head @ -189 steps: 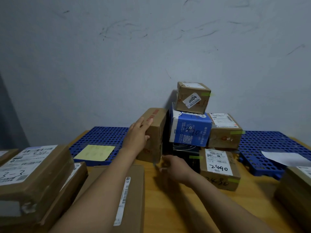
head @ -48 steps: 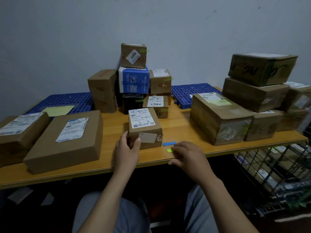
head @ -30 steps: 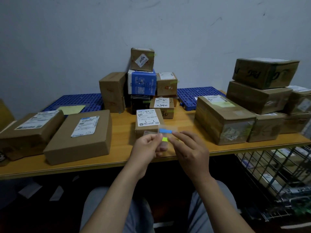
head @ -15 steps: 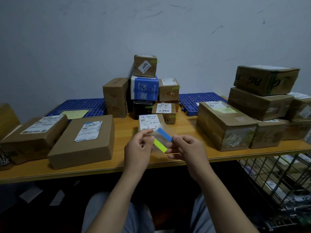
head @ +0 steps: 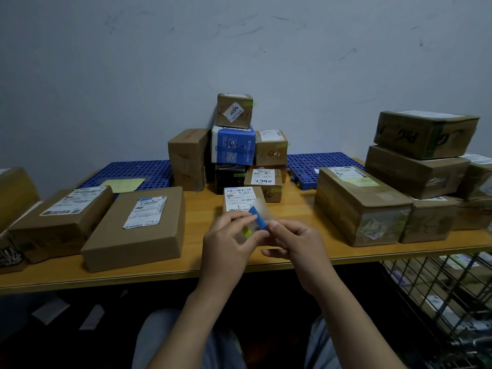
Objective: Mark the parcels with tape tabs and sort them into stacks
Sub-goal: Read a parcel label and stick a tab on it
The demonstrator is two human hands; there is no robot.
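One clear sheet is now up off the worktop; left hand holds it, right fingers pinch its blue tab, ready to peel.

Tab sheet, formerly flat on the desk beside the small parcel near the front edge, is now lifted clear, pinched between left grip and right grip; the right grip's fingertips now meet the blue tab.
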